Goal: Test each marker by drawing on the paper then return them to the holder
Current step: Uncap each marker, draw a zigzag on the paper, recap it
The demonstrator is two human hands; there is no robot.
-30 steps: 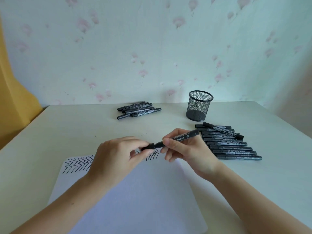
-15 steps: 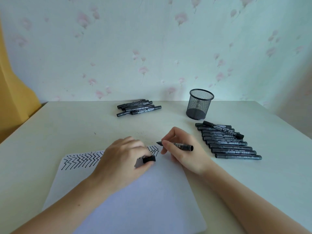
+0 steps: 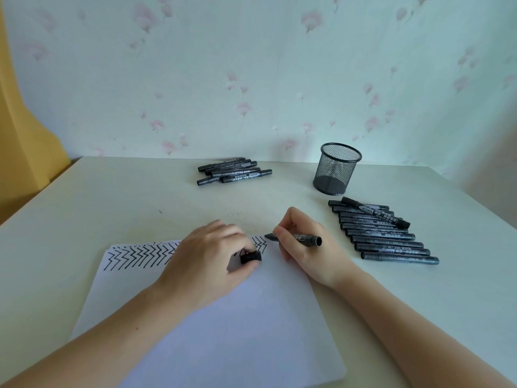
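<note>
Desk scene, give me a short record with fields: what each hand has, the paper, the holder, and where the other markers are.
left hand: pinches cap, rests on paper
right hand: grips uncapped marker, tip at the paper's top edge
paper: zigzag row along top
holder: upright, no markers visible inside
far pile: markers left of holder
near row: markers right of right hand

zigzag marks [image 3: 253,245] partly behind left hand [image 3: 207,256], marker labels [image 3: 375,219] too small to read
</note>
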